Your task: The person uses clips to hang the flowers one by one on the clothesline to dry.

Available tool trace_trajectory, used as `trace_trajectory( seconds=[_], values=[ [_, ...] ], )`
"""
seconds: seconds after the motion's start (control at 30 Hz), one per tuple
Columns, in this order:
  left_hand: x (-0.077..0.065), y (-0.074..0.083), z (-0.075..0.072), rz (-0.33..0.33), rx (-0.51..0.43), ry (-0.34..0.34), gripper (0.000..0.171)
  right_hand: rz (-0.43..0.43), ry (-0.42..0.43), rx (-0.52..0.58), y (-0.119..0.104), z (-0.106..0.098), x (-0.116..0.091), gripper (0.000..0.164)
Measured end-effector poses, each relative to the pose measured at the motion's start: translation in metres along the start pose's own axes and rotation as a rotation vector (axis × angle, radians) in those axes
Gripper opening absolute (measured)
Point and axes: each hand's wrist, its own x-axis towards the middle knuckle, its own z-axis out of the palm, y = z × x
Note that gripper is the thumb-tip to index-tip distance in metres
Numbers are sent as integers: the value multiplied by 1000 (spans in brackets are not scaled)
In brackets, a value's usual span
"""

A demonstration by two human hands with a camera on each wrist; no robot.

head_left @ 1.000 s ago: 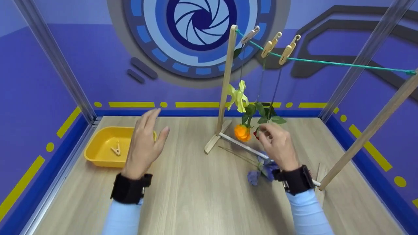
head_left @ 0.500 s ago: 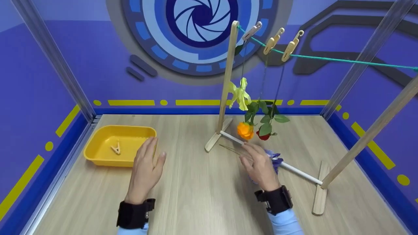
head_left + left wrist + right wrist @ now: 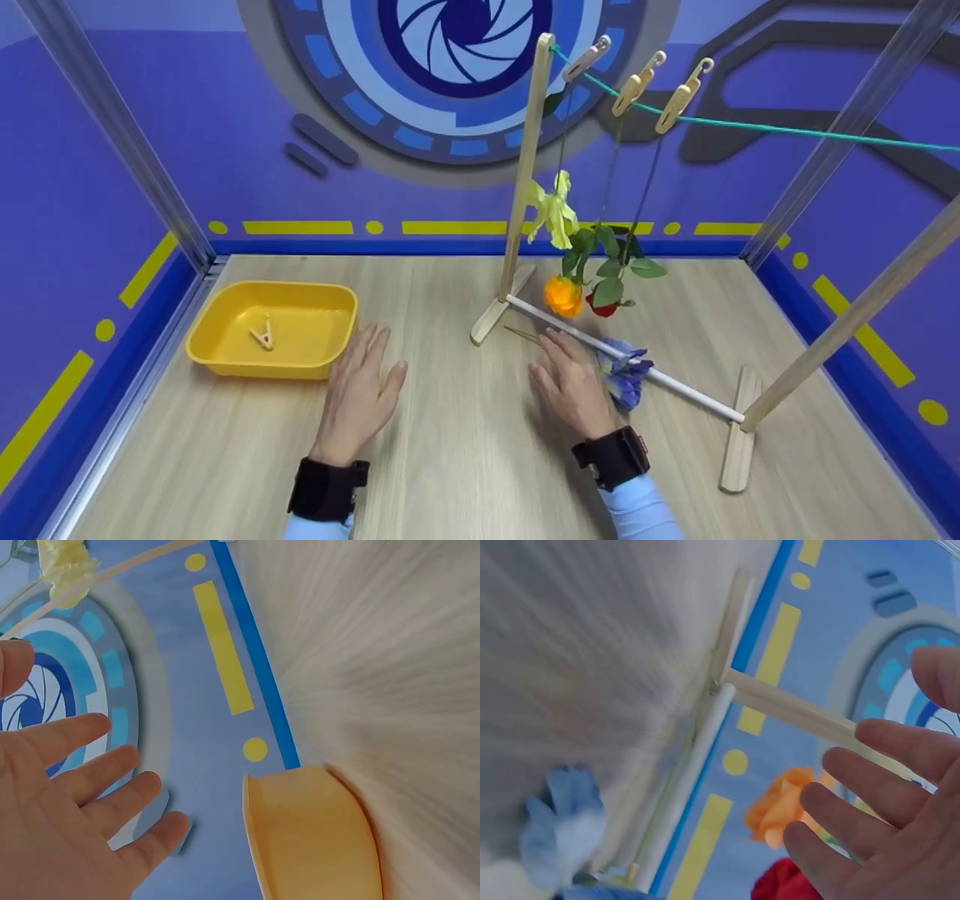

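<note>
My left hand (image 3: 358,401) rests beside the right end of the yellow tray (image 3: 196,341), fingers straight and holding nothing. A wooden clothespin (image 3: 263,335) lies in the tray. My right hand (image 3: 574,390), also with straight fingers and nothing in it, is just left of a purple flower (image 3: 625,379) on the tabletop by the white rod (image 3: 690,392); the hand hides part of its stem. Three flowers hang upside down from clothespins on a green line (image 3: 787,130): a yellow-green one (image 3: 553,214), an orange rose (image 3: 562,296) and a red rose (image 3: 602,302).
The line is strung between wooden posts (image 3: 525,165) of a stand, with wooden feet (image 3: 737,450) on the tabletop. Its right post (image 3: 855,315) leans across the right side of the view. Patterned walls with metal corner rails (image 3: 127,142) surround the table.
The right hand has come down and left, away from the hanging red rose, and its fingers have straightened. The left hand has lowered toward me and shifted right, off the tray.
</note>
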Motion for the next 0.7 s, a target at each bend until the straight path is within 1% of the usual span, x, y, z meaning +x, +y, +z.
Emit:
trace_trajectory(
  seconds=[0.13, 0.33, 0.53, 0.7],
  values=[
    [1, 4, 5, 19, 34, 8, 58, -38, 19, -10, -1, 7, 2, 47],
    [2, 4, 9, 20, 73, 4, 56, -106, 54, -29, -8, 19, 0, 46],
    [2, -1, 7, 25, 105, 32, 51, -139, 2, -1, -21, 33, -4, 43],
    [1, -7, -3, 1, 75, 73, 49, -132, -27, 31, -35, 41, 2, 41]
  ],
)
